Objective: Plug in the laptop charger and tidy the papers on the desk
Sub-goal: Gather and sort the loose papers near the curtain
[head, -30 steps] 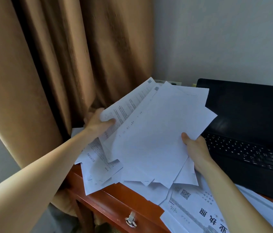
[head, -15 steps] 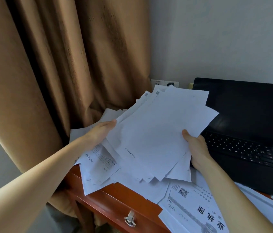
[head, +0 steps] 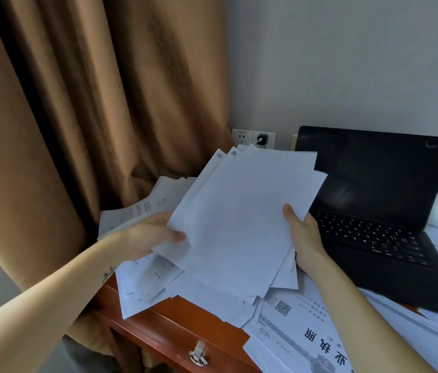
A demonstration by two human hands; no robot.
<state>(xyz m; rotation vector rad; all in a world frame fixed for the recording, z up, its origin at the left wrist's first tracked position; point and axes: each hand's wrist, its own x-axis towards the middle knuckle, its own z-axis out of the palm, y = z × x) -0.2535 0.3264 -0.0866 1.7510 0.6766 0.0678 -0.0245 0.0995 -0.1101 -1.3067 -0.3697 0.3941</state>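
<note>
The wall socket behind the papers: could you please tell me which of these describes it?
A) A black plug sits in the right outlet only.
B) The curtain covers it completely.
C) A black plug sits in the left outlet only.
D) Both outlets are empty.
A: a black plug sits in the right half of the wall socket, while its left half shows bare holes.

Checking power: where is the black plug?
Head view, centre: the black plug sits in the right wall socket, above the held papers, left of the laptop.
</note>
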